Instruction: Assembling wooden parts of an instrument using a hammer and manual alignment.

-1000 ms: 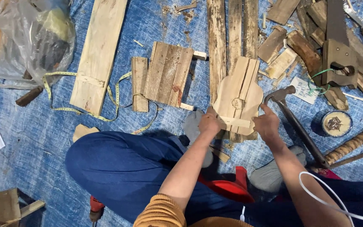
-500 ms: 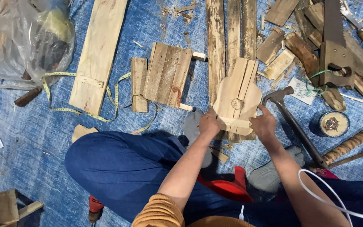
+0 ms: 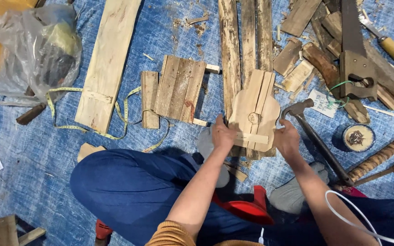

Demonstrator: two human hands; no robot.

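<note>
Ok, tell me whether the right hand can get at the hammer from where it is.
Probably yes. The right hand grips the guitar-shaped wooden piece, and the hammer lies just beside it on the blue tarp, nothing between; it must let go first.

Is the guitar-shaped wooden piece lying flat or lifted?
Cannot tell: guitar-shaped wooden piece faces up over the planks, left hand and right hand gripping its sides.

Clear plastic bag (image 3: 37, 50) top left; round tin (image 3: 358, 137) right.

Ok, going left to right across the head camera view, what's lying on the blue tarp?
Plastic bag → long pale plank → small slatted panel → guitar-shaped wooden cutout held by left hand and right hand → hammer → round tin.
</note>
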